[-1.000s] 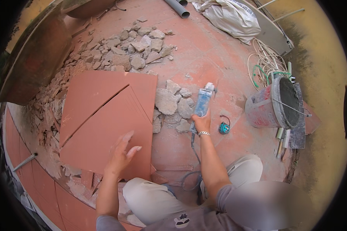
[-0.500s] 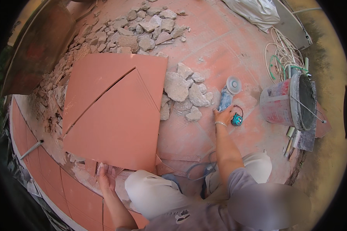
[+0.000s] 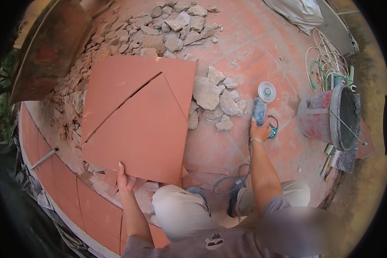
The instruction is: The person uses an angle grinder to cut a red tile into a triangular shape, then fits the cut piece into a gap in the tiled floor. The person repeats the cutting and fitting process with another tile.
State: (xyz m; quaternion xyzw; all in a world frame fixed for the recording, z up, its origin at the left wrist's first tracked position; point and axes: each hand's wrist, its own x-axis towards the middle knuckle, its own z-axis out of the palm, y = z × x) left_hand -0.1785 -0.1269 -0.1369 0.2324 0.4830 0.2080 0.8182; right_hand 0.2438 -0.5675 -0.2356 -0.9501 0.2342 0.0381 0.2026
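Note:
A large terracotta-coloured tile [image 3: 146, 124] lies in front of me, with a dark slanted cut and a thin line meeting near its upper middle. My left hand [image 3: 125, 179] is closed on the tile's near edge, thumb on top and fingers at the underside, partly hidden. Off to the right, my right hand [image 3: 260, 130] wraps round the rear of a blue-grey angle grinder [image 3: 259, 110], whose round disc [image 3: 267, 92] points away from me. A small teal tape measure [image 3: 272, 132] sits right beside those fingers.
Broken concrete chunks [image 3: 208, 92] lie against the tile's right side, and more rubble [image 3: 155, 41] is heaped behind it. A dirty bucket [image 3: 318, 114] stands at the right below coiled cable [image 3: 324, 60]. The grinder's cord [image 3: 228, 185] loops near my feet.
My left hand has gone from just off the tile's near edge to gripping it, thumb on top. My right hand stays on the grinder. The whole view has shifted slightly.

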